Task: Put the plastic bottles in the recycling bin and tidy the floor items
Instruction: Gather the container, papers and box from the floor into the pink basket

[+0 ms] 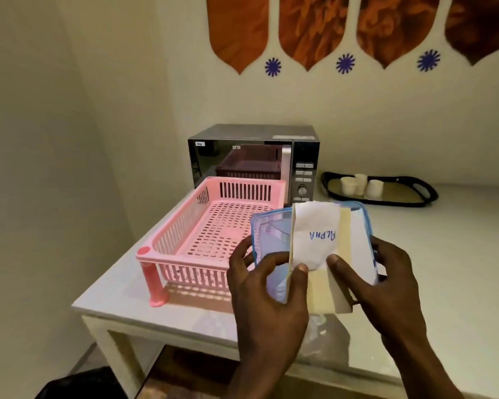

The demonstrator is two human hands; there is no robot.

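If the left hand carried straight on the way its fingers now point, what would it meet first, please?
Probably the pink basket, just beyond the left hand and the pouch it grips; depth is unclear.

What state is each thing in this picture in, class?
Pink basket: upright on the table, empty.
Microwave: door closed.
Blue-edged pouch: held by both hands.
Left hand: grips pouch.
Right hand: grips pouch.
Cups: standing on black tray.

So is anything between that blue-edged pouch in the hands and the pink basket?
Nothing visible. Both the left hand and right hand hold the blue-edged pouch just over the near right corner of the pink basket. The basket's perforated floor looks bare, and its top is open.
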